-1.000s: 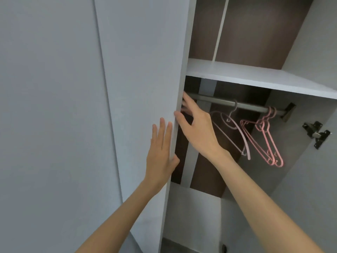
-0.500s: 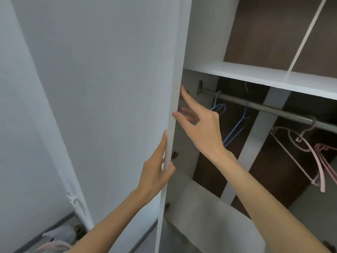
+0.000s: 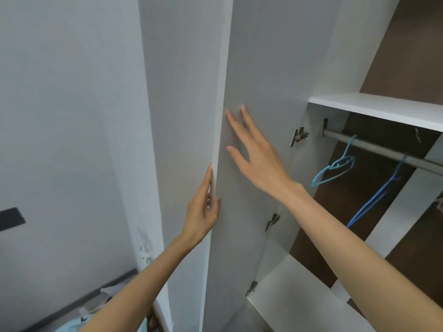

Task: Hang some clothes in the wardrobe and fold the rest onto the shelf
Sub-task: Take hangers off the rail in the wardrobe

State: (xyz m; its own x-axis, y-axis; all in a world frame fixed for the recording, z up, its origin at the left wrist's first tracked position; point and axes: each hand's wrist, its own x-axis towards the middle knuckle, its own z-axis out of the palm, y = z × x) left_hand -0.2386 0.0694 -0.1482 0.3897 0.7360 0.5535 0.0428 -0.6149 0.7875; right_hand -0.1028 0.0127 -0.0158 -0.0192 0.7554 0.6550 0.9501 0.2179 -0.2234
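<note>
Swung wider than half a second ago, the wardrobe door (image 3: 254, 68) is pinched at its edge by the left hand (image 3: 202, 213); the right hand (image 3: 260, 159) is spread flat on its inner face. Right of that hand, inside the wardrobe, a light-blue hanger (image 3: 339, 165) and a darker blue hanger (image 3: 374, 199) are hung on the rail (image 3: 383, 150), under the shelf (image 3: 383, 109).

Plain pale grey wall (image 3: 60, 116)

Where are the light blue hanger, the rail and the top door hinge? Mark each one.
light blue hanger (image 3: 340, 163): head view, on its upper shoulder bar.
rail (image 3: 383, 151): head view, on the bare stretch between the two hangers.
top door hinge (image 3: 298, 136): head view, on its metal body.
</note>
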